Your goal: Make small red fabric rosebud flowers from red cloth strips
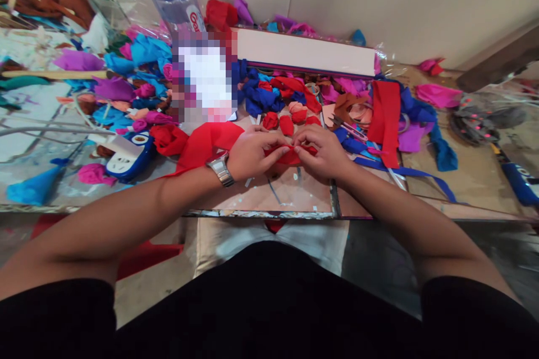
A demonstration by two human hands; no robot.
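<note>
Between my two hands a strip of red crepe paper [291, 157] is stretched low over the front of the table. My left hand [254, 151], with a metal watch [221, 169] at its wrist, pinches one part of it between thumb and fingers. From the other side my right hand [320, 150] pinches the same strip, its thumb close to the left thumb. A wider band of red crepe paper [214, 139] lies behind my left wrist. Just beyond my fingers are small rolled red paper pieces [270, 120]. Scissors with pink handles [352, 130] rest past my right hand.
A bottle [174, 3] stands at the back beside a blurred bright patch. A long white box [305, 51] lies along the wall. Blue-and-white power socket [130, 157] and cable are at left. Coloured paper heaps, blue ribbon [421, 175] and a dark wiry object [474, 120] surround the workspace.
</note>
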